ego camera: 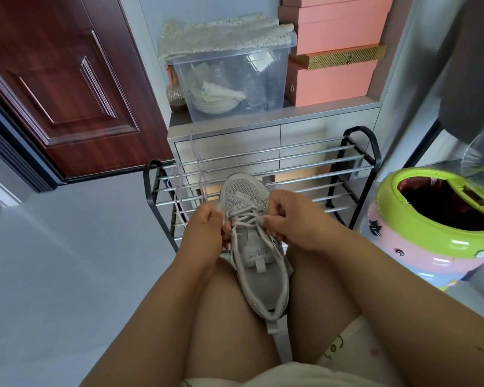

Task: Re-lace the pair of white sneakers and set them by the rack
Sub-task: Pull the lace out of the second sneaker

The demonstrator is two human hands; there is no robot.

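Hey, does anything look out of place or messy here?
Only the lace: its loose ends rise wavy from the left hand over the rack. That fits a half-laced sneaker.

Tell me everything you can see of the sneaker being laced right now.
The sneaker is pale grey-white with a mesh toe and a printed tongue. It lies wedged between the person's thighs, toe pointing away toward the rack, opening up. Its lace crosses only the lower eyelets; loose ends trail up past the toe. The left hand and right hand each pinch the lace.
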